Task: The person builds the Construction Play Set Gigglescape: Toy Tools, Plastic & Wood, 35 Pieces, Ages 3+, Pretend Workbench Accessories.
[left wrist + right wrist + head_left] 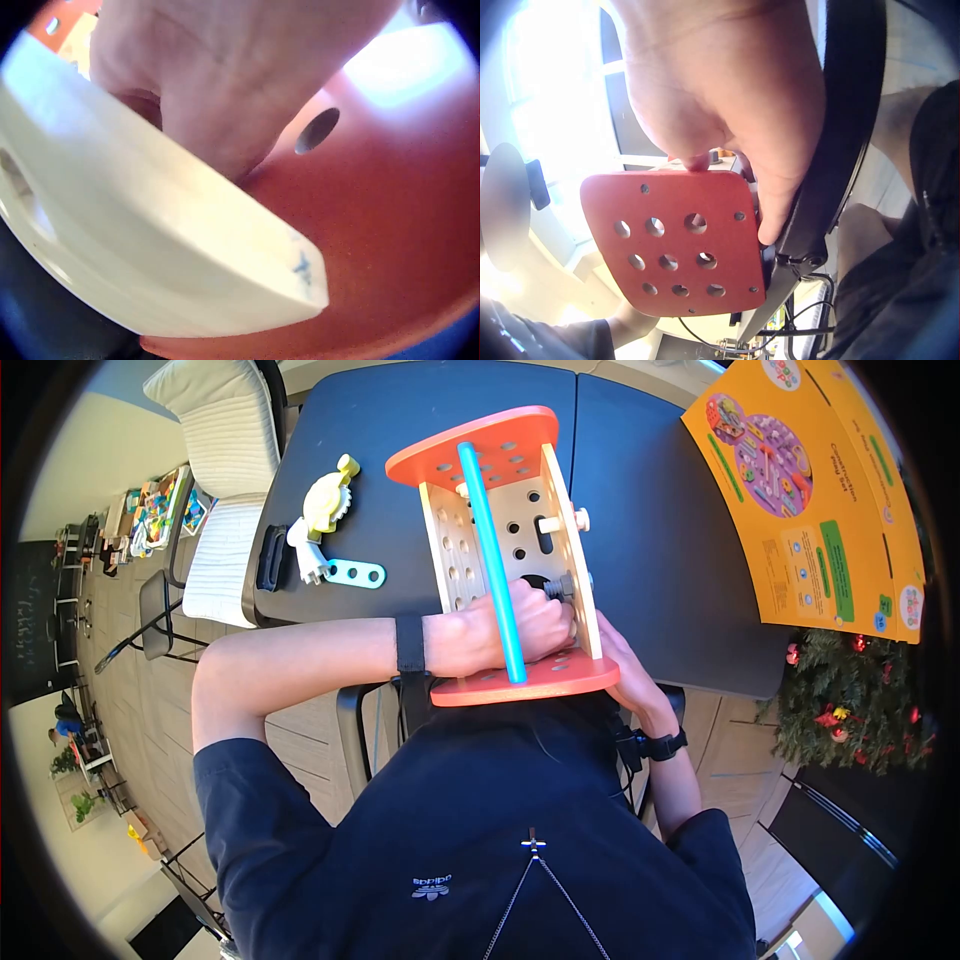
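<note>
A toy toolbox frame has red-orange end plates [570,678], pale wooden side panels [440,550] and a blue rod [490,560]. My left hand [520,625] reaches inside, its fingers curled near a grey bolt [560,588] in the right panel; its fingertips are hidden. In the left wrist view the hand [217,75] is beside a red plate [375,217], behind a pale panel edge [187,202]. My right hand [625,665] holds the outer right side near the lower corner; in the right wrist view the hand [727,82] straddles the red plate's [679,281] corner.
On the dark table [350,420] at the left lie a yellow-green toothed piece [325,503], a white piece [308,552], a light-blue holed strip [357,573] and a black item [271,558]. A yellow box [800,550] stands right. A pale bolt [580,520] sits in the right panel.
</note>
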{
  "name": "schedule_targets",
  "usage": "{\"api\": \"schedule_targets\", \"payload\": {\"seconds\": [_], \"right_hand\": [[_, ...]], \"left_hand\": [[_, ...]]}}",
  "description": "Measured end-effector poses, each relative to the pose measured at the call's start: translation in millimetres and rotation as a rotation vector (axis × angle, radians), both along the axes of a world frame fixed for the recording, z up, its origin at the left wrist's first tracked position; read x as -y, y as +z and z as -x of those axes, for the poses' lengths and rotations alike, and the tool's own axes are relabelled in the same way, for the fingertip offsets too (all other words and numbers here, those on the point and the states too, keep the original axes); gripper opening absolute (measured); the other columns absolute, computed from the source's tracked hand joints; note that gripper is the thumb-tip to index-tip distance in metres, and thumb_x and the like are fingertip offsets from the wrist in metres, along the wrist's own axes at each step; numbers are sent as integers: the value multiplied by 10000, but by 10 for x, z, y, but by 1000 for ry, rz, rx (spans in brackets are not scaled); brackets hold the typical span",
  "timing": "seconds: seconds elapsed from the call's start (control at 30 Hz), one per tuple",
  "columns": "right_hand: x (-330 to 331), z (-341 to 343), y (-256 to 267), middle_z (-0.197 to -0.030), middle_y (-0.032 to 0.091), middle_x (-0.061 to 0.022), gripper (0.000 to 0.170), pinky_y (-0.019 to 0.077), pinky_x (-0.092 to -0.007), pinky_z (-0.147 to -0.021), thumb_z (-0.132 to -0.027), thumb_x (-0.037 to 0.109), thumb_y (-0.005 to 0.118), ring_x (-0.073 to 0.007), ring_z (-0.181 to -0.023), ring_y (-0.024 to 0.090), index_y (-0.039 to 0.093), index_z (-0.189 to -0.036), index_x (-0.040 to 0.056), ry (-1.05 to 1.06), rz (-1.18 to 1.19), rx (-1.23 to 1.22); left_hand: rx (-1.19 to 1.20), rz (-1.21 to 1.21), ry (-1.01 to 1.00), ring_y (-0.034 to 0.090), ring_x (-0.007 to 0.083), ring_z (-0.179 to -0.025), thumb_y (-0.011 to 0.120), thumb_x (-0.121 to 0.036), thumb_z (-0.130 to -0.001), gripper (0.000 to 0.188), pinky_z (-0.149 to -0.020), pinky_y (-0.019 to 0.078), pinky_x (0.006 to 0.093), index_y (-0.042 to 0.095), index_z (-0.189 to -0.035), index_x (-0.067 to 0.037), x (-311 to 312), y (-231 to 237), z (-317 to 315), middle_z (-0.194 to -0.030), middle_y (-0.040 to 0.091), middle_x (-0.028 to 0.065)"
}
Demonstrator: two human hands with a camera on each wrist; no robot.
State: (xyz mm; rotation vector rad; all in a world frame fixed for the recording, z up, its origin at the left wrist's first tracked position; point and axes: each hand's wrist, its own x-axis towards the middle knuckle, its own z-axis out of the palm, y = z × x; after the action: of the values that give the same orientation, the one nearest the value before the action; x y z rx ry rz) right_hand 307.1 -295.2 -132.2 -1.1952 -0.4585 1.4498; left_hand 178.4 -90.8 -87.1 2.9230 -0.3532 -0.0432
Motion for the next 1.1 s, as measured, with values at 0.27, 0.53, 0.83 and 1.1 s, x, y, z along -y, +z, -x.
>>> {"api": "schedule_targets", "payload": {"seconds": [0.27,0.53,0.83,1.1], "right_hand": [[3,10,-27,-1557,492,-102,514,310,-351,-1245,-1167,261,403,-183,-1465,426,385,-1608,-4,-13,3,48],[3,10,-13,-1575,459,-109,518,323,-362,-1242,-1168,245,399,-190,-1473,419,350,-1623,4,-12,-11,-26],[1,9,10,-1531,505,-112,513,346,-357,-1225,-1166,260,424,-184,-1450,444,378,-1610,6,-2,-14,18],[4,27,23,-1550,486,-105,511,334,-356,-1232,-1171,254,399,-183,-1460,428,368,-1615,4,-11,-4,30]], "left_hand": [[69,-53,-49,705,237,-555,601,-202,-998,206,-486,550,371,645,-998,-1,-26,34,48,-692,636,91],[329,-232,-226,662,153,-547,639,-108,-894,77,-475,535,313,633,-929,-41,-81,55,12,-687,489,23],[77,-138,-94,685,227,-518,623,-215,-989,189,-468,519,346,613,-914,-41,-73,61,50,-620,623,63],[98,-63,-38,696,236,-532,607,-204,-991,170,-470,525,362,615,-963,-37,-37,92,75,-651,638,77]]}}
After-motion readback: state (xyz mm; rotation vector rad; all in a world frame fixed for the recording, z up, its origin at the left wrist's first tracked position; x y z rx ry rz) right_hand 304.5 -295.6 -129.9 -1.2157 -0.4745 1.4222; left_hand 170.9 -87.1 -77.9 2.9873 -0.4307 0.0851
